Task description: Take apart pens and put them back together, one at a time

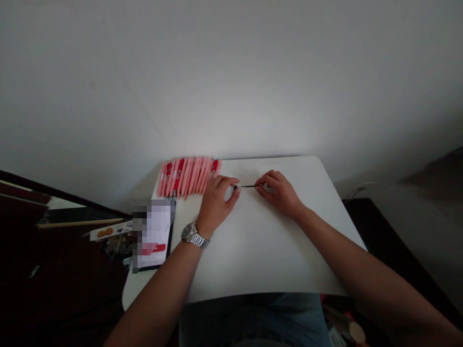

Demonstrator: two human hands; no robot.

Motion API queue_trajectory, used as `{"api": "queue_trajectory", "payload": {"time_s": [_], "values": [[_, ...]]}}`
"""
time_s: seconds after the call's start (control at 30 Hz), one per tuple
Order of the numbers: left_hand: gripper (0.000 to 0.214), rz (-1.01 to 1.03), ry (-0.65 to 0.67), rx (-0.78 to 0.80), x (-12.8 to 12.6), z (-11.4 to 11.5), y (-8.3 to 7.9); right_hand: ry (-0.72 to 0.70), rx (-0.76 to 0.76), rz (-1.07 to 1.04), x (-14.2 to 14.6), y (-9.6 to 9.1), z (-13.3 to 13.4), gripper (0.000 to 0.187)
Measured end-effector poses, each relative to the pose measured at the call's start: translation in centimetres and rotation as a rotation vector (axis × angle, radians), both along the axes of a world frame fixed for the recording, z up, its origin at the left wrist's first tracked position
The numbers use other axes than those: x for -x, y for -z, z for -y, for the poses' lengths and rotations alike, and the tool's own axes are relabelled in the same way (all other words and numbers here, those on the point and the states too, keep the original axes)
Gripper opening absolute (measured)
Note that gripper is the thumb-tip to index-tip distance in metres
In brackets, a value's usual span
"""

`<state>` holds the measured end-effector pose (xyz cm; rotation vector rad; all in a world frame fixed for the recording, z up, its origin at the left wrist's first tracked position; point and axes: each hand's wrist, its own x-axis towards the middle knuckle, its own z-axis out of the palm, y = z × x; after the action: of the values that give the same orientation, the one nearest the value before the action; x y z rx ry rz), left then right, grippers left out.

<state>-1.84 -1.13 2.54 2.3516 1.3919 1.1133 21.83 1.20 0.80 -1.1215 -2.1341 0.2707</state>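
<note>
My left hand (218,198), with a metal watch on its wrist, pinches the small black end of a thin dark rod (248,186) between thumb and fingertips. The rod lies level and looks like a pen refill, though it is too small to be sure. At its other end my right hand (278,192) is closed in a pinch on it. Both hands are above the far half of the white table (249,260). Just left of my left hand lies a row of slim pink pens (188,177), with several red pieces among them.
A tablet or phone-like device (162,241) with a lit, partly blurred screen lies at the table's left edge. A plain wall (253,96) rises right behind the table. Dark furniture (376,231) stands to the right. Below the front edge are my legs (260,318).
</note>
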Motion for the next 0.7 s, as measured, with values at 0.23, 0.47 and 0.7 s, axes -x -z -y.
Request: {"api": "queue_trajectory", "payload": {"time_s": [0.23, 0.47, 0.7], "values": [[0.013, 0.063, 0.081, 0.062, -0.38, 0.00, 0.38, -0.056, -0.021, -0.055, 0.21, -0.14, 0.23, 0.008], [0.009, 0.138, 0.092, 0.089, -0.45, -0.10, 0.54, -0.089, -0.029, -0.092, 0.47, -0.45, 0.49, 0.007], [0.008, 0.362, 0.087, 0.105, -0.38, -0.37, 0.84, -0.071, -0.021, -0.083, 0.15, -0.18, 0.24, 0.010]]}}
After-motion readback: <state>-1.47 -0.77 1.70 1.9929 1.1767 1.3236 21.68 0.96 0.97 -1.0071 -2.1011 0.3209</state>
